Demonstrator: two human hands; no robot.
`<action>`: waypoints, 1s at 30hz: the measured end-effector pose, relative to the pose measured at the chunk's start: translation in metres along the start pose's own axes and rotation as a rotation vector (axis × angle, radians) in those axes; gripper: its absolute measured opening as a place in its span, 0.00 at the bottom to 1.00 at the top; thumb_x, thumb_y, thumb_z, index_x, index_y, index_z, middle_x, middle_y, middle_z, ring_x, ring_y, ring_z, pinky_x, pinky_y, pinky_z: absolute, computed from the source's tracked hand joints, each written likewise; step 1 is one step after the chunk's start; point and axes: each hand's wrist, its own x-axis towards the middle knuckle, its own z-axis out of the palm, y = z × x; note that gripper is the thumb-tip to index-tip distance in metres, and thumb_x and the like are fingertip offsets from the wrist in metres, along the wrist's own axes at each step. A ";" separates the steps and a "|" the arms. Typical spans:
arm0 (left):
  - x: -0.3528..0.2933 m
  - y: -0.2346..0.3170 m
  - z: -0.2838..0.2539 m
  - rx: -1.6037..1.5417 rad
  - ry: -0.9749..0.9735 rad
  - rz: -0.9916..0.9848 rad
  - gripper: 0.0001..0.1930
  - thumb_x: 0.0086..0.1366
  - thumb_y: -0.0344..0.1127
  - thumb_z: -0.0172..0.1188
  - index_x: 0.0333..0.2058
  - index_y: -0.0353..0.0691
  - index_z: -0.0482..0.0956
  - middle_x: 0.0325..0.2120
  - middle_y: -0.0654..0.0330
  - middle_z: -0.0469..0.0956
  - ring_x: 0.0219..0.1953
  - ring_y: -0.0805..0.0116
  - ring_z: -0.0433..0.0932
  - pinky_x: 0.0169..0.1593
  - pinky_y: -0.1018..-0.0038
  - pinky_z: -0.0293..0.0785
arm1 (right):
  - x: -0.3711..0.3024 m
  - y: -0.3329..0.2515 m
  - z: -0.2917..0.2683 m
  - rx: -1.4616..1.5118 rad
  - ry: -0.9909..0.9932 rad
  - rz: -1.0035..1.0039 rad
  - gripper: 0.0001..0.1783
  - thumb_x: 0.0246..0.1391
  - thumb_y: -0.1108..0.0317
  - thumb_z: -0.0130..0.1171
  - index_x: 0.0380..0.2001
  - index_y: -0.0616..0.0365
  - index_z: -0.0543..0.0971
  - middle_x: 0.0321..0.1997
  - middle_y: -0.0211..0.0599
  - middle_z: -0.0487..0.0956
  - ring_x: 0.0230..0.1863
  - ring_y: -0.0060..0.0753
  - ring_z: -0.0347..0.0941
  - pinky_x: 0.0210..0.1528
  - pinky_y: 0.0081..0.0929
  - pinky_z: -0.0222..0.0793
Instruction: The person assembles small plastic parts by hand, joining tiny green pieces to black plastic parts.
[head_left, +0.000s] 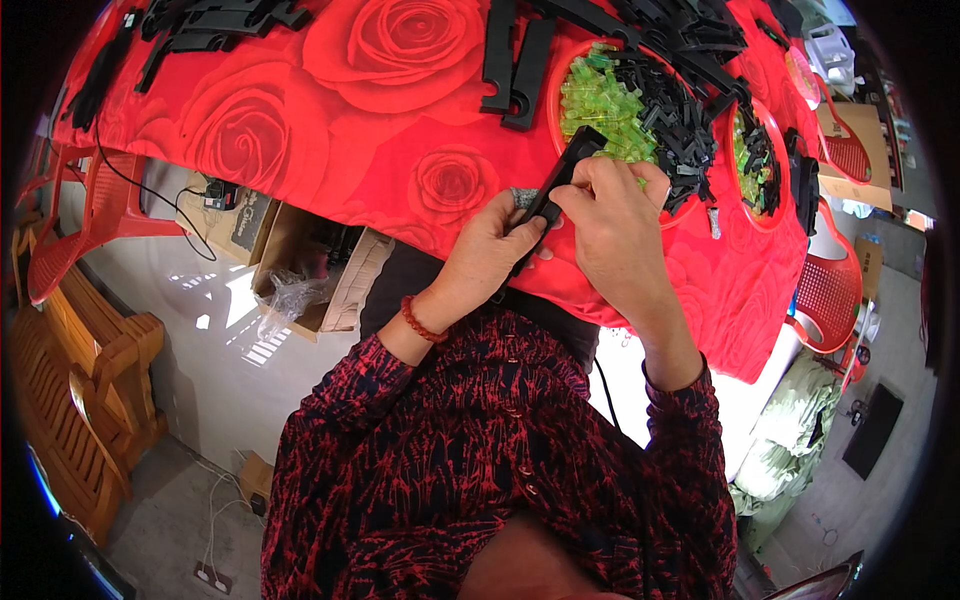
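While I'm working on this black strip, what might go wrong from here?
The black strip, held in the left grip, seems close to the red bowl, so a slip might jolt the bowl. Green pieces and black pieces share that bowl, so the wrong sort might get picked up.

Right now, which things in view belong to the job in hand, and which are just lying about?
Likely the job's:
black strip, in the left fingers
green pieces
small black pieces
loose strips

Likely just lying about:
bench
plastic wrap
red chairs
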 end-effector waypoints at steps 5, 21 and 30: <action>-0.001 0.008 -0.001 0.038 0.040 0.012 0.09 0.73 0.28 0.49 0.50 0.34 0.69 0.40 0.60 0.81 0.35 0.75 0.79 0.42 0.78 0.74 | -0.003 0.004 0.008 0.210 0.213 0.124 0.17 0.49 0.81 0.57 0.42 0.55 0.82 0.38 0.35 0.74 0.43 0.36 0.72 0.52 0.36 0.60; -0.013 0.010 0.008 0.166 0.035 0.084 0.09 0.74 0.33 0.50 0.44 0.33 0.69 0.35 0.59 0.80 0.33 0.77 0.76 0.40 0.78 0.73 | 0.007 0.006 0.013 0.794 0.245 0.407 0.17 0.69 0.68 0.50 0.58 0.62 0.74 0.46 0.36 0.74 0.48 0.26 0.70 0.54 0.22 0.65; -0.016 0.014 0.012 0.220 0.118 0.137 0.10 0.74 0.35 0.53 0.40 0.32 0.69 0.30 0.58 0.80 0.30 0.77 0.77 0.34 0.76 0.75 | 0.009 0.000 0.008 0.719 0.292 0.317 0.16 0.68 0.70 0.51 0.55 0.63 0.75 0.45 0.37 0.74 0.46 0.27 0.71 0.52 0.22 0.65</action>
